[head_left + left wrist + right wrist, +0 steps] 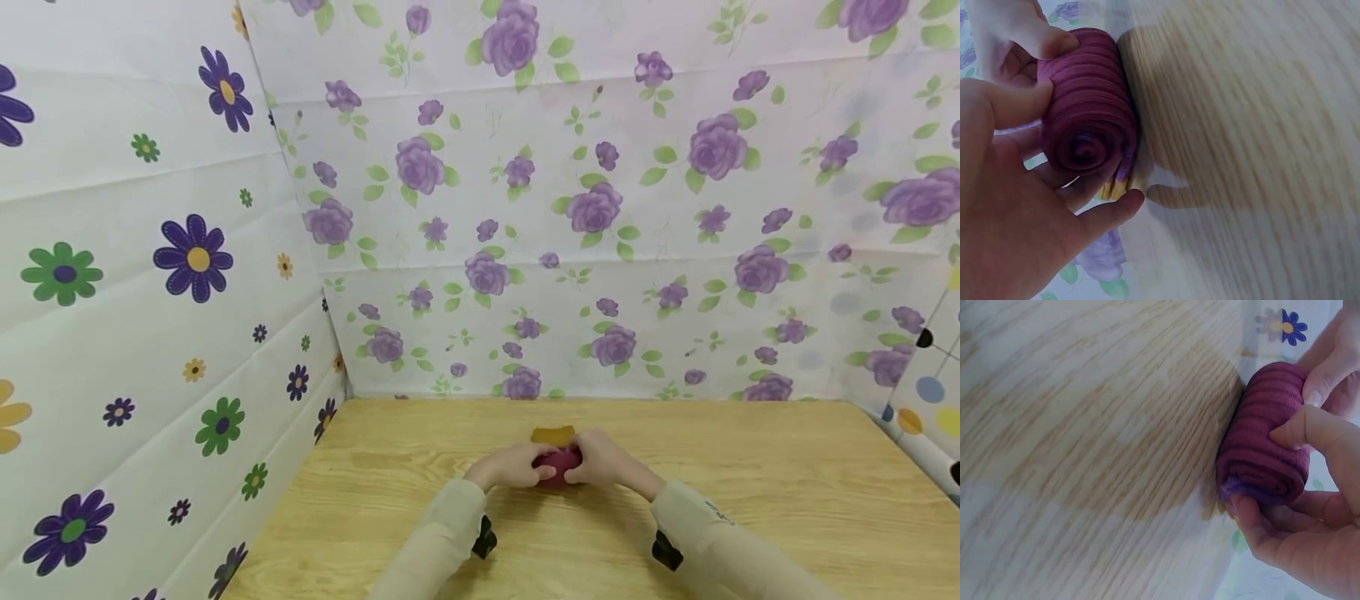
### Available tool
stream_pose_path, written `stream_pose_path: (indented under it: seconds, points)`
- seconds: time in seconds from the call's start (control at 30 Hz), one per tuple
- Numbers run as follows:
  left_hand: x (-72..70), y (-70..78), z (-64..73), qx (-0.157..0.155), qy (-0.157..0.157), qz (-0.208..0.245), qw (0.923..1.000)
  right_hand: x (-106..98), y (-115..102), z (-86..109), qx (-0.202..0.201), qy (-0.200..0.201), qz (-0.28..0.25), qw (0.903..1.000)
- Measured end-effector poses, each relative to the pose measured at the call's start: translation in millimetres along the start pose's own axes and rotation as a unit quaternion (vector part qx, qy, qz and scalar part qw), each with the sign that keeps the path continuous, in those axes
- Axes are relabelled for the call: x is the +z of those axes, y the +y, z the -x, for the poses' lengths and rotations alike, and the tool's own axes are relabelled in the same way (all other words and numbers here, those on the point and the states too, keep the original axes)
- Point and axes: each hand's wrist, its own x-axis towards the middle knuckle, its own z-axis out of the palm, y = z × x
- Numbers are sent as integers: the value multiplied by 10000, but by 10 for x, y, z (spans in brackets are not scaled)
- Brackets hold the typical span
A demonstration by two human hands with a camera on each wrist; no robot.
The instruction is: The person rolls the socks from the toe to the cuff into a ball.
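Observation:
A burgundy ribbed knit fabric roll (559, 470) lies on the wooden table in front of the person. Its coiled end shows as a spiral in the left wrist view, with a purple band along the outer layer. From the roll's far side a flat mustard-yellow end (552, 435) sticks out. My left hand (516, 466) grips the roll's left end, thumb on the near side and fingers round the far side. The right hand (600, 458) holds the other end the same way, its index fingertip at the purple layer. Both thumbs press into the ribs side by side.
The light wooden table (390, 467) reaches back to a wall sheet (450, 233) with purple roses. On the left stands another sheet (150, 317) with purple and green flowers. A dotted sheet (926, 367) borders the right side.

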Motion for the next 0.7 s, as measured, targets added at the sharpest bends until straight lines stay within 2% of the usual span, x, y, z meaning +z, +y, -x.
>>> stream_pose_path:
  seconds: [0.23,0.4,0.53,0.7]
  points:
    - [28,24,-33,121,-143,345,9992,-29,25,29,-142,-176,-227,9995]
    - [29,36,-50,121,-125,360,9992,-58,17,29,46,-272,-421,9987]
    - [30,25,-75,-45,-90,567,9983,-75,22,11,295,-470,-512,9971]
    - [15,9,-100,-351,-44,1024,9941,-103,40,-24,330,-632,-528,9961]
